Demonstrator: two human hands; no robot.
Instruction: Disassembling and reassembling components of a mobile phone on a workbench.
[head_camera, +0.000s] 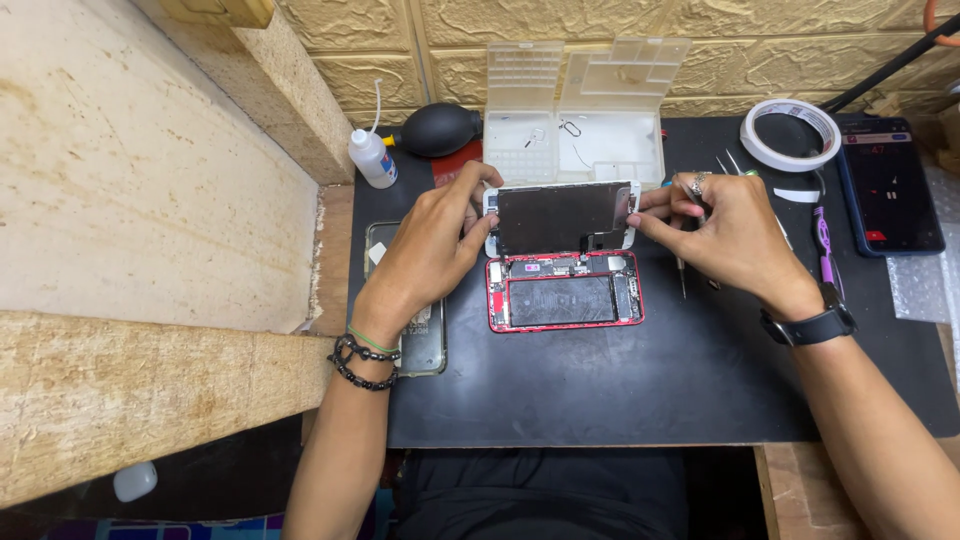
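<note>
An opened red phone body (565, 292) lies on the black mat (600, 390), its battery and circuit board showing. Its white-framed screen panel (562, 215) is lifted along the far side of the body, back face toward me. My left hand (432, 245) grips the panel's left end with thumb and fingers. My right hand (722, 235), wearing a ring and a black wristwatch, pinches the panel's right end. A thin tool (682, 272) pokes out from under my right hand.
Behind the phone stands an open clear parts box (575, 125), with a black air blower (438, 128) and a small white bottle (372, 158) to its left. A tape roll (792, 133), a dark phone (888, 182) and tweezers (728, 162) lie at right. A clear case (425, 335) lies under my left wrist.
</note>
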